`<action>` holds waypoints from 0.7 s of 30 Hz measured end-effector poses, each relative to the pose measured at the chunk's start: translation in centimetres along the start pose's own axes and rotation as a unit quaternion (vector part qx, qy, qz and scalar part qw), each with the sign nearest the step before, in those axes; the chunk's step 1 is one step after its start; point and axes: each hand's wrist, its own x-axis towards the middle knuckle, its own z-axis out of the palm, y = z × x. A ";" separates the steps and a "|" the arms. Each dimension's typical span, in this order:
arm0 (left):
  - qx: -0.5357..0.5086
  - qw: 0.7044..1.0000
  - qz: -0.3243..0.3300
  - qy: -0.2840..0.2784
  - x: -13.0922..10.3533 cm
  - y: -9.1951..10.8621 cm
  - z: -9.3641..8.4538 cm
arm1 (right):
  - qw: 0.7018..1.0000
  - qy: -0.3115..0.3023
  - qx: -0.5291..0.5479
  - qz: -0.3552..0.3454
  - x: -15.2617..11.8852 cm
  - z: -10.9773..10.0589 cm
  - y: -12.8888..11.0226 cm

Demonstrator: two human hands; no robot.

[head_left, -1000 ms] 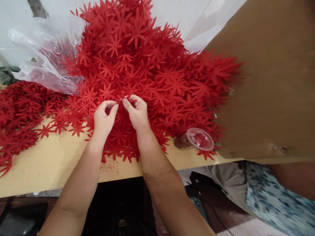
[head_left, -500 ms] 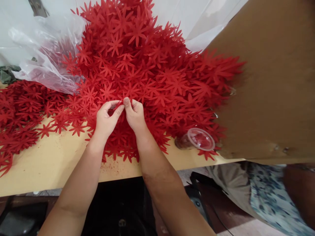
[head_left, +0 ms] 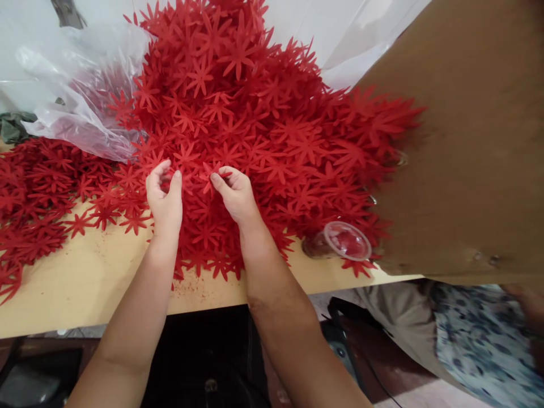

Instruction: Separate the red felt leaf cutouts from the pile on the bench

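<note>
A large heap of red flower-shaped cutouts (head_left: 272, 130) with narrow petals covers the table. Over the front of this heap, my right hand (head_left: 236, 195) pinches one red flower cutout (head_left: 209, 177) between thumb and fingers, its petals sticking out to the left. My left hand (head_left: 165, 195) is a short way to the left, apart from it, with fingers curved and the thumb held away from them. Red shows between the left thumb and fingers, seemingly the heap behind.
A clear plastic cup (head_left: 346, 241) lies tilted at the heap's right front. A brown board (head_left: 459, 141) stands along the right side. At the back left is a clear plastic bag (head_left: 85, 107). A person in patterned clothing (head_left: 476, 334) is beyond the board. The yellowish tabletop (head_left: 85, 289) shows in front.
My hands were together at the cutout; now they are apart. The left has moved left and its fingers have opened, while the right has shifted slightly right with the flower cutout.
</note>
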 end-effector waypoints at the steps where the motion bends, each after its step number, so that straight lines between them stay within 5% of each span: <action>1: 0.036 0.999 0.038 0.013 -0.1 0.2 -0.1 | 1.000 0.014 -0.010 0.001 0.1 -0.1 0.0; 4: 0.109 0.985 0.133 0.021 -0.5 0.9 -0.4 | 0.998 0.050 -0.034 0.012 0.1 -0.2 -0.2; 8: 0.115 0.976 0.172 -0.076 -1.5 1.8 0.0 | 0.999 0.039 -0.027 0.009 -0.3 0.1 -0.9; 12: 0.093 0.975 0.122 -0.162 -2.0 1.7 0.8 | 1.000 -0.012 -0.021 0.006 -0.7 0.5 -1.5; 17: 0.013 0.996 0.011 -0.090 -1.0 0.6 0.7 | 0.999 -0.027 0.028 -0.005 -0.4 0.2 -1.0; 21: -0.027 0.996 -0.015 -0.078 -0.5 -0.1 0.6 | 0.999 -0.041 0.022 -0.001 -0.3 -0.1 -0.6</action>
